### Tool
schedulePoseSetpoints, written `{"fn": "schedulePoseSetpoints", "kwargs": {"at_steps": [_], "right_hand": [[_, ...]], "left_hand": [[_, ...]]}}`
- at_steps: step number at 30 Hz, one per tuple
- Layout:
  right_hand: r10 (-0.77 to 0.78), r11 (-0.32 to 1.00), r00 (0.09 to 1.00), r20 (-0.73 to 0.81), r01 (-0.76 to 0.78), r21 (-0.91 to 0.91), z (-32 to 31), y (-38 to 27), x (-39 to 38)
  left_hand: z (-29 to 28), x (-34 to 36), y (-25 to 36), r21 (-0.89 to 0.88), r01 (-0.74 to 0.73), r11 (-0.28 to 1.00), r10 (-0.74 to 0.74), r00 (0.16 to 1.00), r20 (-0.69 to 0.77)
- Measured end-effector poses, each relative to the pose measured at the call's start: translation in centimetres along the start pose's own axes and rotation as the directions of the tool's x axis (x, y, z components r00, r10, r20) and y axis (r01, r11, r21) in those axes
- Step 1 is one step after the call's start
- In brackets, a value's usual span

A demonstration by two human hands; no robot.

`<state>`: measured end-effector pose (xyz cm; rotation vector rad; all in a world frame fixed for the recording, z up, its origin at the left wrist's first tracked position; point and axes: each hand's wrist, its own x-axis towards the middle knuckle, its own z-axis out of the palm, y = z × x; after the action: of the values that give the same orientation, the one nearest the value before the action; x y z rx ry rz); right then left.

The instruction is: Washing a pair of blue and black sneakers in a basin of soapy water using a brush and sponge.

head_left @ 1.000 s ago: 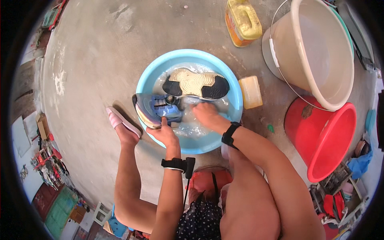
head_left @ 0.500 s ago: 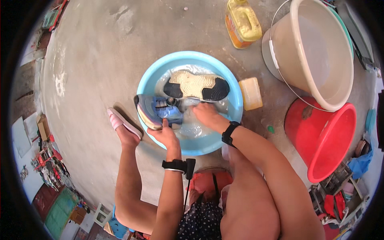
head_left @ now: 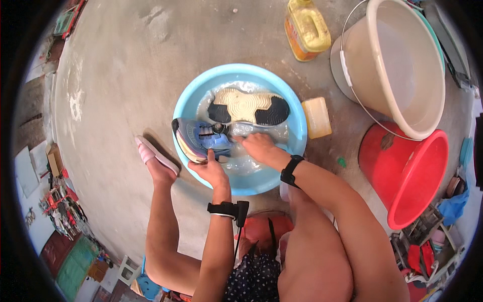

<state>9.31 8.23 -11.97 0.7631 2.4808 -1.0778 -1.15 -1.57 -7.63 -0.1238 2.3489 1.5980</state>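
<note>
A light-blue basin (head_left: 240, 70) of cloudy, sudsy water stands on the floor in front of me. At its left side my left hand (head_left: 211, 171) grips a blue sneaker (head_left: 195, 136) with a pale sole, thumb over its near edge, the shoe tilted with one end against the rim. My right hand (head_left: 255, 147) is over the water just right of that sneaker, its fingers curled; what they hold, if anything, is hidden. A second shoe (head_left: 247, 106) lies sole up at the far side of the basin, showing cream and black tread.
Right of the basin lies a yellowish block (head_left: 316, 118), perhaps soap. Behind it stands a yellow jug (head_left: 307, 32). A large beige bucket (head_left: 359, 65) with a wire handle and a tilted red bucket (head_left: 385, 171) are farther right. My slippered foot (head_left: 160, 163) is left of the basin.
My right hand has shifted slightly left toward the sneaker. The sneaker and my left hand have moved a little right in the picture, with the basin.
</note>
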Motion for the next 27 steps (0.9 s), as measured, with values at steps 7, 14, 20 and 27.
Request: {"fn": "schedulePoseSetpoints", "kwargs": {"at_steps": [7, 14, 20, 27], "right_hand": [[0.068, 0.946, 0.997, -0.034, -0.053, 0.321, 0.7, 0.2, -1.6], [0.033, 0.991, 0.997, 0.067, -0.041, 0.127, -1.3, -2.3, -0.5], [0.093, 0.995, 0.995, 0.026, -0.094, 0.036, -1.2, 0.8, 0.2], [-0.051, 0.669, 0.984, -0.169, 0.159, 0.726, 3.2, 0.0, -3.0]], "left_hand": [[-3.1, 2.7, -2.5, -0.022, -0.112, 0.993, 0.113, 0.993, 0.026], [-0.7, 0.7, -0.6, -0.038, 0.000, 0.999, 0.001, 1.000, 0.031], [-1.5, 2.2, -2.7, -0.009, -0.086, 0.996, 0.086, 0.996, 0.027], [-2.6, 0.4, -2.4, -0.039, 0.029, 0.999, -0.030, 0.999, -0.040]]}}
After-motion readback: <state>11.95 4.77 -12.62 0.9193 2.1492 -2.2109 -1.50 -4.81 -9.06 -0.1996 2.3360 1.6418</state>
